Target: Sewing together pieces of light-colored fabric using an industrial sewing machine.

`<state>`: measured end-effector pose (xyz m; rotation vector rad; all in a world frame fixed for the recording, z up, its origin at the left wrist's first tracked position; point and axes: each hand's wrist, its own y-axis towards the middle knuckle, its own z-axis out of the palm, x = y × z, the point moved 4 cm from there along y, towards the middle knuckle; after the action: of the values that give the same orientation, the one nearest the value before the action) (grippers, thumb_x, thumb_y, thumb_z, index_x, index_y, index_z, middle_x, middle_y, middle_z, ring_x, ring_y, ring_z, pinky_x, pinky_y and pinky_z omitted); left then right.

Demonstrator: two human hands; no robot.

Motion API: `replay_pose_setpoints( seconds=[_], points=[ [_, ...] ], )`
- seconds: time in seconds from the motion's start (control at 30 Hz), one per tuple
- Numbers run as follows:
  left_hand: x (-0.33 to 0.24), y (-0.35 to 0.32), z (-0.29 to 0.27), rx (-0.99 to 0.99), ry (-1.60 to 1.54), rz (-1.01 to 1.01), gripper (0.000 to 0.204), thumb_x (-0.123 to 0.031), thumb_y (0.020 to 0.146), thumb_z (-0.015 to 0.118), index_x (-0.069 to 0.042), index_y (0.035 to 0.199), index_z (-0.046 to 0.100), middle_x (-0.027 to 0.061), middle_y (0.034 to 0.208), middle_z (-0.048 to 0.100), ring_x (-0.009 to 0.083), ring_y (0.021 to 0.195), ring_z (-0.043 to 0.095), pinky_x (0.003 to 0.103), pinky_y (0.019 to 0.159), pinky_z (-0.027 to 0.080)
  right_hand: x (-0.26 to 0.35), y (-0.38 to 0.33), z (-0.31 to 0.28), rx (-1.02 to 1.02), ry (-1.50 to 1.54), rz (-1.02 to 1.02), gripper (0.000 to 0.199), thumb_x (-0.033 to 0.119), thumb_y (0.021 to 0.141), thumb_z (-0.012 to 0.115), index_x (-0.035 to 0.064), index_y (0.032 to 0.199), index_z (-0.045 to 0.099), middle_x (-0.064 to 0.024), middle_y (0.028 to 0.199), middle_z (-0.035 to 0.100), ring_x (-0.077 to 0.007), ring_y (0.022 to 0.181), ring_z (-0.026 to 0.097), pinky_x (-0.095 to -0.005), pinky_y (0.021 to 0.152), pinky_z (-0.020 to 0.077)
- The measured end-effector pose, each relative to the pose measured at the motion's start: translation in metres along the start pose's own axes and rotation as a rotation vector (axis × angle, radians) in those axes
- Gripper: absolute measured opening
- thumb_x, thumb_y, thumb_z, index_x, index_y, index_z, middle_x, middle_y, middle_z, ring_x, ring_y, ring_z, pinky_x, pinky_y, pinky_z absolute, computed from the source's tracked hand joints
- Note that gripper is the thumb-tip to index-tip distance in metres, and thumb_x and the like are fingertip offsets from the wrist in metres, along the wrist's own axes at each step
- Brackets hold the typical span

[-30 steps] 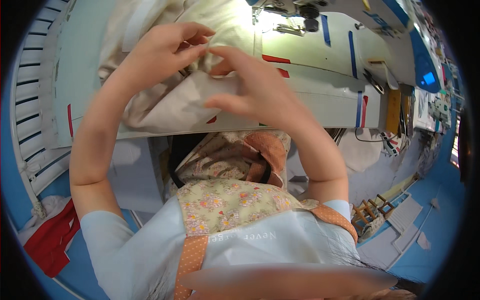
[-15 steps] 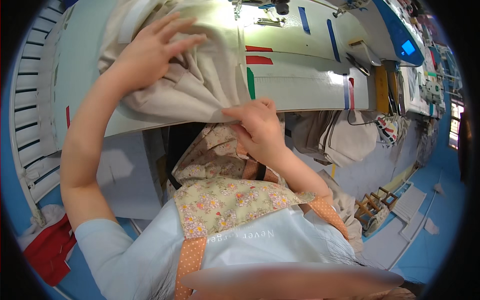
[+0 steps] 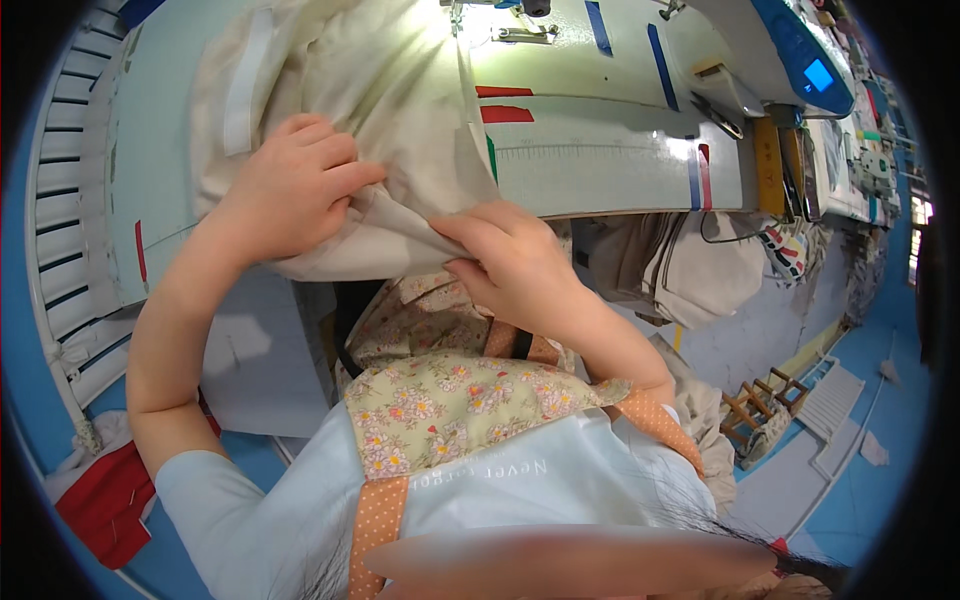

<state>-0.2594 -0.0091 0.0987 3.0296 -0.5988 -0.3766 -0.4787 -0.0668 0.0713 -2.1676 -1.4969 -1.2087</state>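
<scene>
A large piece of beige cloth (image 3: pixel 405 120) lies bunched on the sewing table (image 3: pixel 590 165), its near part folded over the front edge. A white strip (image 3: pixel 248 90) shows on its left side. With fingers curled, my left hand (image 3: pixel 295 190) grips the cloth left of the middle, a raised fold beside its fingertips. My right hand (image 3: pixel 515 262) pinches the near right edge of the cloth between thumb and fingers. The cloth's far right edge runs up to the lit needle area of the sewing machine (image 3: pixel 790 60), partly cut off at the top.
Scissors (image 3: pixel 718 118) rest beside the machine's base, near a yellow box (image 3: pixel 770 165) at the table's right end. Stacked beige pieces (image 3: pixel 700 268) hang below the table edge. A white slatted rack (image 3: pixel 65 200) borders the left side; red cloth (image 3: pixel 105 505) lies lower left.
My left hand has come nearer and closed from spread fingers onto the cloth. The cloth's near edge has been drawn toward me, uncovering more of the white strip. My right hand still pinches the edge.
</scene>
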Motion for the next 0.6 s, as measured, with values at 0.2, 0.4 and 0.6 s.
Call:
replay_pose_setpoints(
  seconds=[0.2, 0.4, 0.6],
  points=[
    [-0.019, 0.009, -0.017, -0.056, 0.066, 0.029, 0.031, -0.006, 0.07, 0.065, -0.008, 0.101, 0.071, 0.0057, 0.098, 0.064, 0.0271, 0.104, 0.061, 0.041, 0.097, 0.046, 0.005, -0.018, 0.014, 0.097, -0.196, -0.147, 0.018, 0.009, 0.071, 0.07, 0.0038, 0.086, 0.061, -0.0111, 0.086, 0.059, -0.0319, 0.085, 0.06, -0.04, 0.073, 0.053],
    [-0.031, 0.059, 0.016, 0.022, -0.439, -0.024, 0.037, -0.003, 0.072, 0.068, -0.006, 0.109, 0.07, 0.0091, 0.116, 0.063, 0.0321, 0.113, 0.058, 0.043, 0.096, 0.047, 0.0, -0.023, 0.032, 0.127, -0.237, -0.151, 0.02, 0.005, 0.067, 0.071, 0.0054, 0.084, 0.061, -0.0107, 0.09, 0.059, -0.0306, 0.086, 0.061, -0.041, 0.071, 0.0533],
    [-0.03, 0.038, 0.03, -0.188, -0.063, -0.013, 0.046, 0.003, 0.077, 0.064, -0.008, 0.122, 0.068, 0.0094, 0.122, 0.061, 0.0314, 0.112, 0.057, 0.043, 0.097, 0.047, -0.04, -0.084, -0.018, -0.34, 0.082, 0.017, 0.028, -0.002, 0.076, 0.071, 0.0021, 0.104, 0.069, -0.0125, 0.097, 0.069, -0.0298, 0.088, 0.067, -0.0392, 0.079, 0.0549]
  ],
)
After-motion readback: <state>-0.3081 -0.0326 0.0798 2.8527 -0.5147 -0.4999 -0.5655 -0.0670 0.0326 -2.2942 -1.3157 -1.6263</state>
